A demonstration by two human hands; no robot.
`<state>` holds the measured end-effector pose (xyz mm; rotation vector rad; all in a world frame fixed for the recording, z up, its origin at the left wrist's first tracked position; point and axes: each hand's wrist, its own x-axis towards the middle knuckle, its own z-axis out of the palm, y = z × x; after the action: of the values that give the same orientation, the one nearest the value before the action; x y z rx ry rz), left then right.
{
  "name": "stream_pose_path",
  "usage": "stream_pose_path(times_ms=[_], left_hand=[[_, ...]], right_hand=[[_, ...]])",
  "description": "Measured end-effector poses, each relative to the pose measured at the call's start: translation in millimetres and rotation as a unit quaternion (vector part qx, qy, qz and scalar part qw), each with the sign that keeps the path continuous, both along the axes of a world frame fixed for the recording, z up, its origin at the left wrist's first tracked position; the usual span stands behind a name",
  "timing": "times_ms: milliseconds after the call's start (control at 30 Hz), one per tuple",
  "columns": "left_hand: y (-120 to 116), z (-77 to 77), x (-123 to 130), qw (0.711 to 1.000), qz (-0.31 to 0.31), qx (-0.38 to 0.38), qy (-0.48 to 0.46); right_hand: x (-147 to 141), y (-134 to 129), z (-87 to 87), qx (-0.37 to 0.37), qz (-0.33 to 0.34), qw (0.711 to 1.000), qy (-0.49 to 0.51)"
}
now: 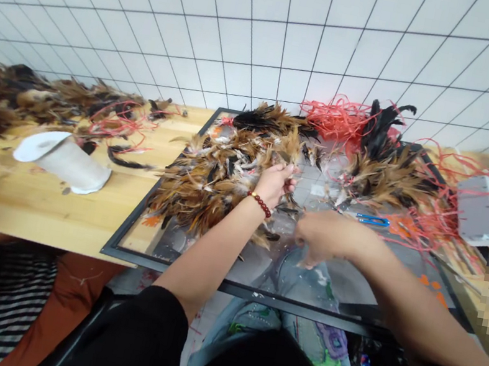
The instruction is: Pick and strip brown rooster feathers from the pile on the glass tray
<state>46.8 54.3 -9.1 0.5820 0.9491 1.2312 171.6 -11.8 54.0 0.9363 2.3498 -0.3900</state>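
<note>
My left hand [276, 183], with a dark red bead bracelet [260, 205] at the wrist, is closed in a pinch at the right edge of a heap of brown feathers [211, 183]. A tan feather [292, 146] stands up from its fingertips. To the right of it, my right hand [319, 234] hangs low over the glass-topped table [226, 284], its fingers curled downward and together. Whatever those fingers hold, if anything, is hidden. Just past my right hand lie blue thread snips [373, 220].
Red plastic string [338, 122] lies tangled at the back. More brown and black feathers [388, 170] spread at the right, beside a white device [480, 212]. On the wooden table at left are a spool of ribbon [71, 162] and another feather pile [46, 97]. A person sits at left.
</note>
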Motion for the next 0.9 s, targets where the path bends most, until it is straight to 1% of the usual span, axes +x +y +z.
stream_pose_path(times_ms=[33, 67, 100, 167, 233, 267, 300, 367, 400, 467, 533, 567, 600, 633, 700, 767, 833, 900], left_hand=[[0, 0.1, 0, 1.000, 0.001, -0.001, -0.001], [0, 0.2, -1, 1.000, 0.001, -0.002, -0.002], [0, 0.3, -1, 1.000, 0.001, -0.001, -0.003], [0, 0.5, 0, 1.000, 0.000, 0.001, -0.004], [0, 0.8, 0, 1.000, -0.004, 0.003, -0.003], [0, 1.0, 0, 1.000, -0.005, 0.005, -0.002], [0, 1.4, 0, 1.000, -0.005, 0.006, -0.001], [-1, 2.1, 0, 1.000, -0.004, 0.010, -0.002], [-1, 2.3, 0, 1.000, -0.004, 0.012, -0.002], [-1, 1.9, 0, 1.000, -0.008, 0.014, 0.002], [-2, 0.3, 0, 0.999, -0.027, 0.015, 0.013], [-2, -0.9, 0, 0.999, -0.043, 0.016, 0.020], [-2, -2.1, 0, 0.998, -0.061, 0.016, 0.027], [-2, -3.3, 0, 0.996, -0.079, 0.015, 0.032], [-3, -4.9, 2, 0.993, -0.107, 0.009, 0.042], [-4, -5.3, 3, 0.992, -0.120, -0.001, 0.051], [-6, -4.5, 5, 0.991, -0.125, -0.004, 0.053], [-8, -3.2, 6, 0.990, -0.134, -0.002, 0.049]], right_hand=[[-8, -9, -0.4, 0.022, 0.010, 0.999, -0.032], [-15, -14, -2.0, 0.031, 0.029, 0.999, -0.032], [-18, -17, -4.7, 0.027, 0.042, 0.998, -0.024], [-16, -12, -11.8, -0.003, 0.051, 0.999, 0.017], [-6, 4, -18.8, -0.026, 0.019, 0.997, 0.076], [1, 14, -21.6, -0.025, -0.016, 0.993, 0.116], [9, 25, -23.9, -0.019, -0.067, 0.982, 0.174], [24, 45, -27.4, -0.014, -0.160, 0.941, 0.298], [30, 54, -29.0, -0.017, -0.206, 0.911, 0.357], [38, 67, -32.7, -0.018, -0.317, 0.827, 0.464], [41, 75, -37.3, 0.000, -0.397, 0.735, 0.549], [41, 78, -39.7, 0.010, -0.421, 0.697, 0.580], [41, 80, -41.9, 0.019, -0.435, 0.666, 0.606], [40, 81, -43.7, 0.025, -0.443, 0.642, 0.625], [39, 83, -45.6, 0.024, -0.453, 0.607, 0.653], [38, 84, -45.1, 0.011, -0.462, 0.580, 0.671], [39, 83, -43.0, -0.014, -0.469, 0.563, 0.680], [39, 82, -41.1, -0.038, -0.472, 0.555, 0.684]])
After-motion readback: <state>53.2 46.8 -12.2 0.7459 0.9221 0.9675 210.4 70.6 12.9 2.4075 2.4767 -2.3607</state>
